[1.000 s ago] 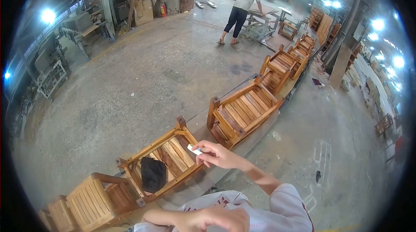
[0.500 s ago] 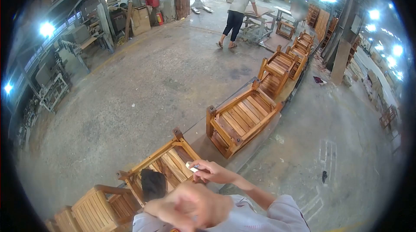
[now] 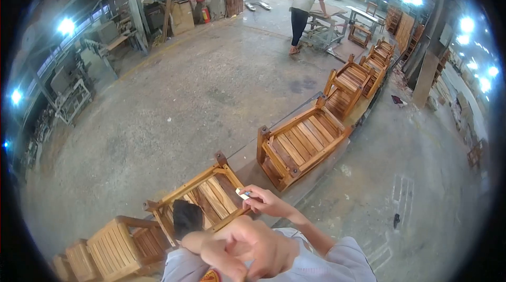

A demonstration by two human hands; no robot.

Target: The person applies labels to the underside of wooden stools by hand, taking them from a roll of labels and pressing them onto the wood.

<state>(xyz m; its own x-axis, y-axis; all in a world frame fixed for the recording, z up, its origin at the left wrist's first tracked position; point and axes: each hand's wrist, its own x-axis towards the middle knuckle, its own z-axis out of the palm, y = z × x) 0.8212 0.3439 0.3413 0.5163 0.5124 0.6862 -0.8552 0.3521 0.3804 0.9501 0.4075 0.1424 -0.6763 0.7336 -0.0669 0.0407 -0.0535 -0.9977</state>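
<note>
My right hand (image 3: 269, 201) is closed around a small white piece (image 3: 242, 193) with a bit of blue on it, pinched at the fingertips over a slatted wooden chair frame (image 3: 211, 197). Close to the camera, in front of my chest, my left hand (image 3: 247, 248) has its fingers curled in and the thumb near the fingertips; what they hold, if anything, is hidden. A black cloth-like piece (image 3: 187, 217) shows just beyond the left wrist and overlaps the chair frame.
More slatted wooden chairs (image 3: 303, 142) stand in a line towards the back right, and others (image 3: 113, 248) at the lower left. A person (image 3: 305, 10) leans over a workbench (image 3: 324, 26) far off. A pillar (image 3: 429, 66) rises at right; a small black object (image 3: 396, 221) lies on the floor.
The view has shifted, so the chairs appear slightly further right. My right hand, still with the white piece, sits a little higher and further right in view. My left hand remains curled near my chest.
</note>
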